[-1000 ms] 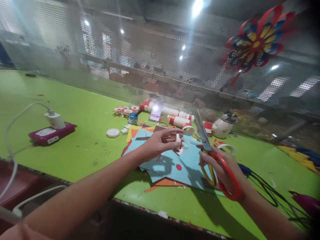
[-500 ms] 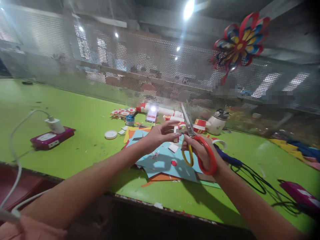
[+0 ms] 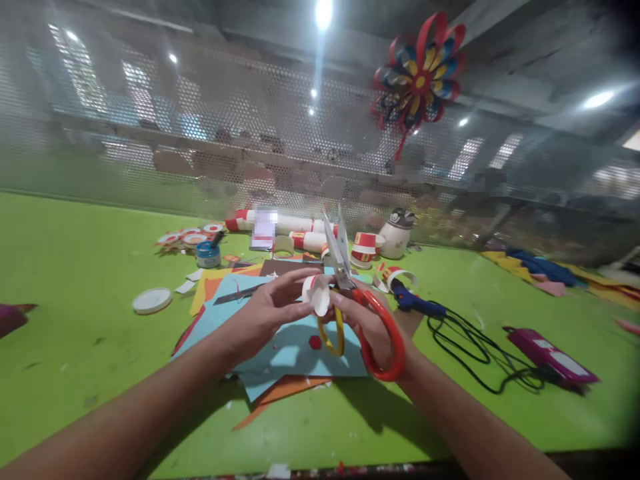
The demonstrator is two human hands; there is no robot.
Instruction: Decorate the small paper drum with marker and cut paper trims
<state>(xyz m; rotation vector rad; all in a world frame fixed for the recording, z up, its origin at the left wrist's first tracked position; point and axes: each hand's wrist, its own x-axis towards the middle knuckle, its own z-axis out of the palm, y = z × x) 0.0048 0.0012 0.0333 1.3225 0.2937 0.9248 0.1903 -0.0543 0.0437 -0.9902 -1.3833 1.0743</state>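
Observation:
My left hand is closed on a small white curved piece cut from a paper cup, its hollow side facing me. Hooked on my right hand is a pair of scissors with one red and one yellow handle loop. Their blades point up and stand slightly apart. The fingertips of my right hand reach the right edge of the cup piece. Beneath both hands lie light blue paper sheets with a small red paper shape on them.
A blue glue gun with a black cord lies at the right, near a purple power strip. Behind are a red-and-white paper cup, a white jug, a phone and a blue jar. A white lid lies left.
My view has swung right, so the table items sit further left. The cup piece has turned to show its hollow, and my right fingertips now meet it.

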